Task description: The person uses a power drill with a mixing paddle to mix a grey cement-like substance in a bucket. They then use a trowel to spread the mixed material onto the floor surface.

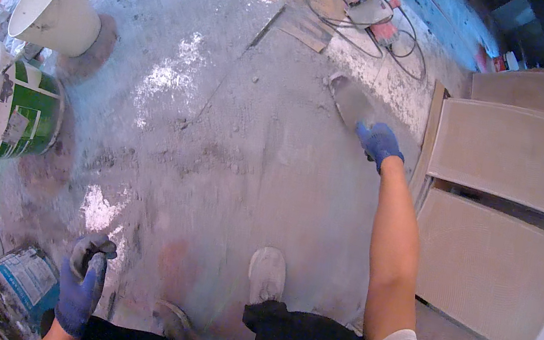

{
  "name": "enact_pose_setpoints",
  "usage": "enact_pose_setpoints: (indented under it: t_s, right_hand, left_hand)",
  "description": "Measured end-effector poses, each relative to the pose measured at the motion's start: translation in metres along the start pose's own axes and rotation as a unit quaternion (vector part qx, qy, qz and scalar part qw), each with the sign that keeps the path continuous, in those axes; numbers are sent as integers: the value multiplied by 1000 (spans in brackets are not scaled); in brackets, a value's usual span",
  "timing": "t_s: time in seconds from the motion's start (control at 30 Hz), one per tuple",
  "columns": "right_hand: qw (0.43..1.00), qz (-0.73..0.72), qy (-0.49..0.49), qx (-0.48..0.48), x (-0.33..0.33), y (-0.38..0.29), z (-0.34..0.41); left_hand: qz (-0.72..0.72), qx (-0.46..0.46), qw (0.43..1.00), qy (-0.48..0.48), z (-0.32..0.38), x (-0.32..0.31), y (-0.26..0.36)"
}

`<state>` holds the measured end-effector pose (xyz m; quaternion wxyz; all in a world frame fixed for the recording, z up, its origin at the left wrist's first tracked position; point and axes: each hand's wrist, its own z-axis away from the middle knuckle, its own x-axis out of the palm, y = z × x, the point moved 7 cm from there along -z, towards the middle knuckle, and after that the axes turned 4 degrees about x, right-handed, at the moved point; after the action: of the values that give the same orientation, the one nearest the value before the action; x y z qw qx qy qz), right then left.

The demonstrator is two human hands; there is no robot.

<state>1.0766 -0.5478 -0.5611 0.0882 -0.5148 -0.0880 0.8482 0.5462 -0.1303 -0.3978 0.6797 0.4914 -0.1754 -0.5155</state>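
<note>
My right hand point(380, 143), in a blue work glove, grips a flat, wide-bladed trowel point(352, 99). Its blade lies low over the dusty grey floor point(227, 178), with its far end up and to the left of the hand. Fingers hide the handle. Near the lower left, my left hand point(87, 274) hovers in a blue and dark grey glove. Its fingers are loosely curled, a gap shows between them and the thumb, and nothing is seen in it. A blue-labelled bucket point(23, 279), smeared with dried material, stands just left of that hand.
A cream bucket point(67, 14) and a white-and-green pail point(31, 114) stand at left. Large tiles or panels point(509, 157) line the right side. Looped cable point(331, 19) and a red-and-grey tool point(377, 19) lie at the top. My light shoe point(267, 273) rests on the floor.
</note>
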Motion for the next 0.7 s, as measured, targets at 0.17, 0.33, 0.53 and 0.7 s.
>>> enact_pose_setpoints:
  t_s: [0.17, 0.33, 0.53, 0.7]
  right_hand:
    - [987, -116, -97, 57, 5, -8, 8]
    - [979, -133, -140, 60, 3, -2, 4]
    - [945, -302, -124, -28, -10, -46, -11]
    - [953, -302, -20, 17, 13, 24, -39]
  left_hand:
    - [12, 19, 1000, 2, 0, -1, -1]
    - [17, 27, 1000, 0, -4, 4, -1]
    - [14, 17, 1000, 20, -1, 6, 3]
    - [-11, 20, 1000, -3, 0, 7, 8]
